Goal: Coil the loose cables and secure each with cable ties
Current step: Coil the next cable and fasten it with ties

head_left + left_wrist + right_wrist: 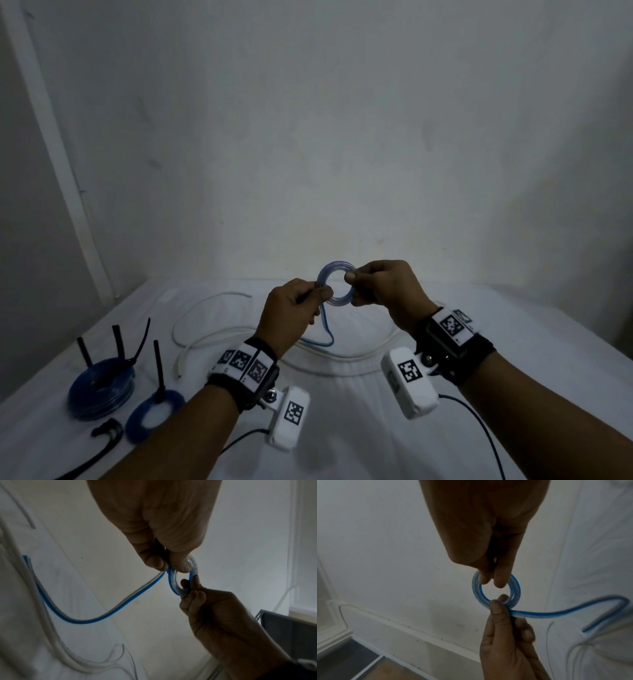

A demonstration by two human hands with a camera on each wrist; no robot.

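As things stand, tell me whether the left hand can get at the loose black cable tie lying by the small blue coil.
Probably not yet: the left hand pinches the blue-and-clear cable loop; otherwise the way to the loose black cable tie looks free.

the blue cable (335,286) looks like glossy, smooth, see-through plastic. white matt cloth (359,411) covers the bench. the black cable ties (158,371) look like matt plastic.

I am holding both forearms raised before me; my left hand (294,310) is pinching with thumb and forefinger; my right hand (383,291) is pinching likewise, facing it, knuckles up.
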